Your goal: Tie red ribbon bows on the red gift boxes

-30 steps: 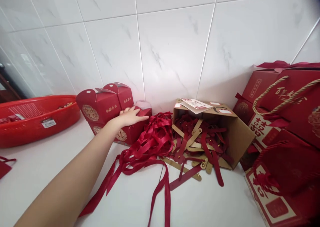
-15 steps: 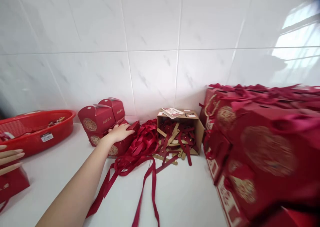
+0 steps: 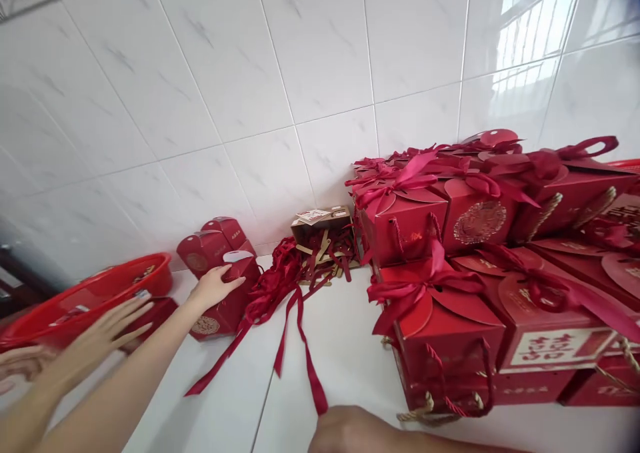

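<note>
At the bottom edge, my right hand point(image 3: 347, 430) is curled closed where one end of a dark red ribbon point(image 3: 311, 366) meets its knuckles. The ribbon runs from there back to a tangled ribbon heap point(image 3: 277, 273). A second loose ribbon end lies on the white table point(image 3: 225, 400) just left of the strand. My left hand does not show.
Another person's hand point(image 3: 217, 286) touches a small red gift box point(image 3: 243, 283); more hands point(image 3: 117, 320) work near a red basin point(image 3: 165, 270). A small carton point(image 3: 327, 220) spills red and gold strips. Stacked, bow-tied red boxes point(image 3: 440, 326) fill the right.
The view has swung right and tilted. My right hand has come into view at the ribbon's end. At the left, more of another person's hands and arms now show.
</note>
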`<control>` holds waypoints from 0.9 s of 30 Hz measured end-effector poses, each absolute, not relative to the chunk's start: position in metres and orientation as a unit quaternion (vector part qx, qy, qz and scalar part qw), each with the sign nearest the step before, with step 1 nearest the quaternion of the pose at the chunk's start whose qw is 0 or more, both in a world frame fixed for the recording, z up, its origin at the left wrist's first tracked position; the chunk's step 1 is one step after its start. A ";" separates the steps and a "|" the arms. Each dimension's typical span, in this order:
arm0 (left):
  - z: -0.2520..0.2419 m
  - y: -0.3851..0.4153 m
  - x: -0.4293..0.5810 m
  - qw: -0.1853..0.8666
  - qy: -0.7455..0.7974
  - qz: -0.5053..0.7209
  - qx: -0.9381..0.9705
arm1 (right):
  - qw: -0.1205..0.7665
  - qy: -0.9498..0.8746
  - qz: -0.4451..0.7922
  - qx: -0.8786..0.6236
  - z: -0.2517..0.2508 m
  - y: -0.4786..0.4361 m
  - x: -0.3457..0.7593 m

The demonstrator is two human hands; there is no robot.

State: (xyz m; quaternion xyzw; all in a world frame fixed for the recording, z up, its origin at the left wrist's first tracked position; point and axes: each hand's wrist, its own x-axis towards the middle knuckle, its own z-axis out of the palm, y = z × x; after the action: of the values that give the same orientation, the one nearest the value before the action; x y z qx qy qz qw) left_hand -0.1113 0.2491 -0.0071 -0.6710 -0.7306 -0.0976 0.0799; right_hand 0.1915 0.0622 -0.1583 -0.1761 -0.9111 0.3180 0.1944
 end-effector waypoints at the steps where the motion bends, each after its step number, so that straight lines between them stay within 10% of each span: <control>1: 0.003 0.241 -0.109 0.086 -0.732 -0.107 -0.667 | 0.192 -0.914 0.316 -0.166 -0.160 0.064 0.190; 9: 0.085 0.180 -0.036 0.116 -0.690 -0.180 -0.691 | 0.214 -0.924 0.273 -0.158 -0.156 0.062 0.192; 18: 0.072 0.153 0.057 0.061 -0.551 -0.199 -0.808 | 0.188 -0.934 0.258 -0.162 -0.138 0.055 0.201; 27: 0.079 0.167 0.043 0.243 -0.551 -0.104 -0.791 | 0.205 -0.910 0.303 -0.193 -0.131 0.049 0.209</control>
State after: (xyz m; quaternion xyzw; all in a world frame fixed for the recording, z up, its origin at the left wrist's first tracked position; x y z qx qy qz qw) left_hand 0.0428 0.1667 0.0793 -0.7915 -0.5512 -0.1037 0.2430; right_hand 0.2089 0.0485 -0.1308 -0.1925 -0.9105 0.3033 0.2051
